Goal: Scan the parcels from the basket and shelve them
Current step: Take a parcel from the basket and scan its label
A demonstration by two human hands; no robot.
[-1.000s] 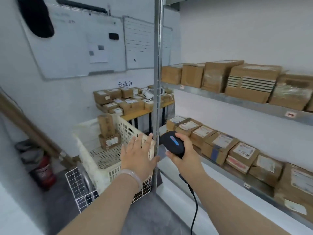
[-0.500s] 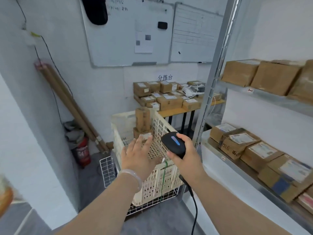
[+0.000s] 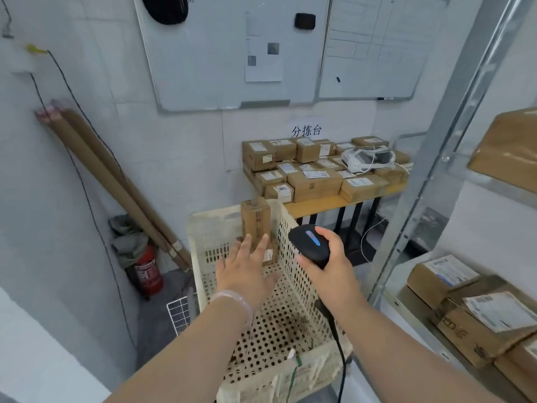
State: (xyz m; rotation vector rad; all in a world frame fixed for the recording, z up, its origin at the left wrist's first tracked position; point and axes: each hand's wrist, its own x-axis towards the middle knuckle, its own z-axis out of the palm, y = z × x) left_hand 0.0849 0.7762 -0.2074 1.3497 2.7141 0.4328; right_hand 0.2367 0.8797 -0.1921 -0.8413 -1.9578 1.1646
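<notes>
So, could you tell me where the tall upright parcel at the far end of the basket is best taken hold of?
Probably the upper half of the tall parcel, gripped across its narrow width, coming from above on the near side. It stands on end at the basket's far wall, its top clear of the rim, while a smaller parcel crowds its base.

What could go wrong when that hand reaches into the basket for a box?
The upright parcel seems to stand on a lower parcel; the open left hand might knock it over. The cable from the scanner hangs by the basket rim and might snag there.
</notes>
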